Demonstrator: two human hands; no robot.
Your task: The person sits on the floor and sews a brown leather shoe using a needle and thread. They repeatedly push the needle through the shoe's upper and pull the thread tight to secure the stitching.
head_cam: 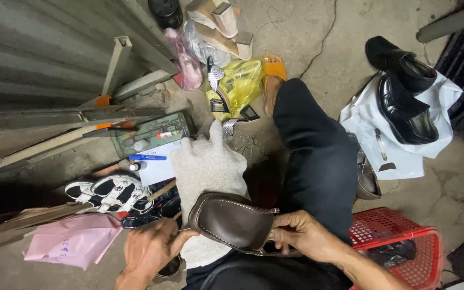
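A: Starting big: cracked concrete floor [307, 32], corrugated metal wall [38, 48] at left, red plastic basket [398, 236] at right, white bag [404, 145] carrying black dress shoes [404, 91].

B: Lap?

A: Grey knit cloth [205, 172] over the knee, brown leather shoe [234, 223] lying on it, sole side away.

B: Hands?

A: Left hand [149, 249] bent in at the shoe's toe end, fingers pinching its edge. Right hand [302, 236] at the heel end, fingers curled closed around the rim.

B: Small stuff?

A: Blue pen [147, 157] on paper.
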